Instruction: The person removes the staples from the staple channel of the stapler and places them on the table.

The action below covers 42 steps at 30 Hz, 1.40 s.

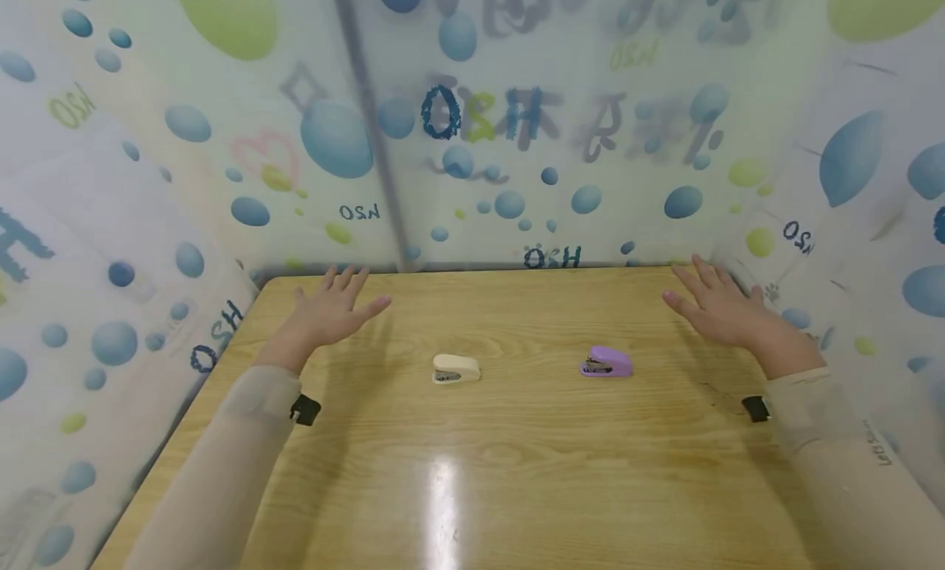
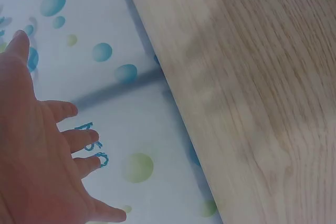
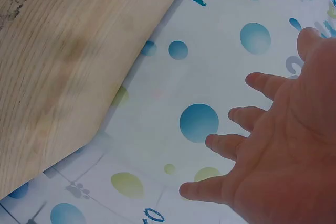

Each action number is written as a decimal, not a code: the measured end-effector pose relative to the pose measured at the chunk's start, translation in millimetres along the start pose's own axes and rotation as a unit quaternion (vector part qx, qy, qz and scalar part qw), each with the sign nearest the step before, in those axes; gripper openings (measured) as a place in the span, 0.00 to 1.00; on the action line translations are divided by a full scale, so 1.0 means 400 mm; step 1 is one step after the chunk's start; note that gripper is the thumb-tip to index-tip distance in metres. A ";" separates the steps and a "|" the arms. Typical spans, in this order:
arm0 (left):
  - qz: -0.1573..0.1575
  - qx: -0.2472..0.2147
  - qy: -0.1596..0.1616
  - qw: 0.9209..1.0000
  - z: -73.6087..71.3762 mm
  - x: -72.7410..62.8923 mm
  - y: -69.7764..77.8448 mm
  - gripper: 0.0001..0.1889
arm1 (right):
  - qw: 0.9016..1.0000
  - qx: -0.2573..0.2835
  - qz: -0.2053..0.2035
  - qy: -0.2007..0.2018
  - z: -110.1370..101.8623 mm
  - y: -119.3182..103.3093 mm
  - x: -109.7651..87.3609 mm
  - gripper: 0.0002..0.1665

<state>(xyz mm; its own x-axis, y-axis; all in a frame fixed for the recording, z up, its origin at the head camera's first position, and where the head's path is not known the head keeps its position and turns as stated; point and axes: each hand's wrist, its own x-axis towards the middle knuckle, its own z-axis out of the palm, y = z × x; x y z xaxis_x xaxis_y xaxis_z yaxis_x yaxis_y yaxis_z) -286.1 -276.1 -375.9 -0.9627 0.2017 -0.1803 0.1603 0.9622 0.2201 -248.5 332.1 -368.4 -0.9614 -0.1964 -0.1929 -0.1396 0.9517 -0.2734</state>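
Note:
Two small staplers lie on the wooden table in the head view. The cream stapler (image 1: 456, 369) is left of centre, and the purple stapler (image 1: 607, 362) sits to its right. My left hand (image 1: 330, 314) is held over the table's far left part with fingers spread, nearest the cream stapler and apart from it. Over the far right part is my right hand (image 1: 719, 307), its fingers spread too, up and right of the purple stapler. Both palms are bare in the wrist views, where neither stapler shows.
A wood-grain table (image 1: 517, 471) reaches back to a patterned curtain (image 1: 458, 193) printed with blue and green drops. The same curtain closes in the left and right sides. Black straps (image 1: 305, 410) show at both wrists, below the pale sleeves.

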 end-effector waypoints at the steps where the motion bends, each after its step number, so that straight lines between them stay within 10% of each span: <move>1: 0.001 0.002 0.000 1.000 -0.003 -0.001 0.006 0.57 | 1.000 0.000 -0.001 0.000 -0.003 -0.003 -0.001 0.52; 11: 0.037 -0.005 -0.005 0.999 -0.007 0.025 0.132 0.57 | 0.999 0.040 -0.028 0.000 -0.027 -0.027 0.000 0.49; 27: 0.146 -0.059 -0.023 0.987 0.116 0.097 0.453 0.52 | 0.982 0.145 -0.124 0.001 -0.008 -0.082 0.002 0.43; 42: 0.159 -0.066 -0.070 0.983 0.210 0.132 0.567 0.52 | 0.979 0.154 -0.134 -0.029 0.045 -0.152 -0.001 0.42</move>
<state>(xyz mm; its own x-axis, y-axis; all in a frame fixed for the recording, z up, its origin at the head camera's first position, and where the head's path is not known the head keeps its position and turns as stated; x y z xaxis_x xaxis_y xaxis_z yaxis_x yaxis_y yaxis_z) -282.1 -31.7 -416.1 -0.8276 0.5209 -0.2093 0.4106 0.8160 0.4069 -235.4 270.2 -368.8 -0.8840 -0.4503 -0.1259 -0.2981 0.7502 -0.5902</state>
